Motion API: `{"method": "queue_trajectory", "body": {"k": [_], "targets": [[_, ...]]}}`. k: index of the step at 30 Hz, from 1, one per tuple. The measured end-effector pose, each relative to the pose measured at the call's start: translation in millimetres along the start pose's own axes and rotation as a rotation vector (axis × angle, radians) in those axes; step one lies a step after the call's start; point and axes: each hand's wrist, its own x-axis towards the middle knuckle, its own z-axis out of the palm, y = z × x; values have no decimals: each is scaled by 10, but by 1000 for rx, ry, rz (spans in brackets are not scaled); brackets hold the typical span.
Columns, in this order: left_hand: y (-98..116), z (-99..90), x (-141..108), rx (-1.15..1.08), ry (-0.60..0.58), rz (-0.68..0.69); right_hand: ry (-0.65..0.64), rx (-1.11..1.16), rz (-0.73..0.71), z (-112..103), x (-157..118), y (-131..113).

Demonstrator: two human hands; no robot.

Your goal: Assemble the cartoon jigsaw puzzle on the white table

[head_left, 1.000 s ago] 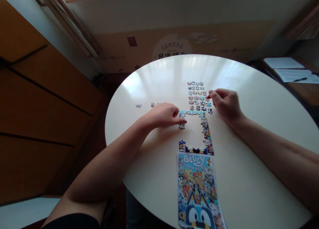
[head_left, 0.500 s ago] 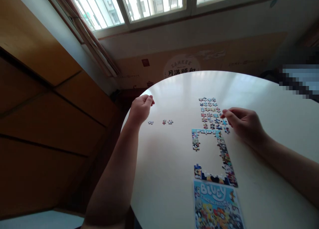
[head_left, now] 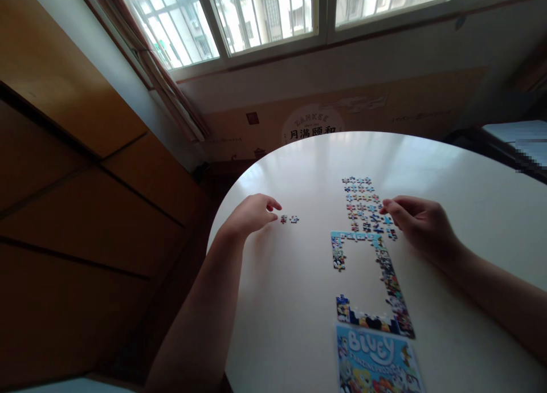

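Note:
My left hand (head_left: 259, 212) hovers over the left side of the table with thumb and forefinger apart and nothing visible between them. Just beyond its fingertips lie two loose jigsaw pieces (head_left: 294, 219). My right hand (head_left: 416, 217) is closed in a pinch at the right edge of several rows of loose pieces (head_left: 362, 198); whatever its fingertips hold is too small to make out. Below those rows lies a partly joined puzzle border (head_left: 394, 282), hollow in the middle, with a gap in its left side.
A blue picture sheet with the word Bluey (head_left: 376, 356) lies below the border. The round white table (head_left: 290, 302) curves away toward a wall with windows (head_left: 269, 17). Wooden cabinets (head_left: 77, 193) stand on the left, and a chair-like object (head_left: 496, 139) at the far right.
My left hand has moved right and nearer, its pinched fingers now spread beside the two loose pieces. It now covers the spot of a third piece. My right hand stays pinched in place.

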Motion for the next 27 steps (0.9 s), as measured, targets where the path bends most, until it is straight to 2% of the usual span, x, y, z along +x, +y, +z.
{"method": "queue_trajectory", "body": {"k": [8, 17, 22, 27], "targets": [[98, 49, 1, 73, -34, 83, -10, 18, 22, 4, 0, -17], [257, 99, -12, 194, -14, 43, 10, 27, 11, -1, -3, -49], [209, 59, 3, 204, -34, 41, 33, 22, -20, -4, 1, -47], [125, -64, -47, 95, -93, 30, 50, 8, -87, -45, -30, -111]]}}
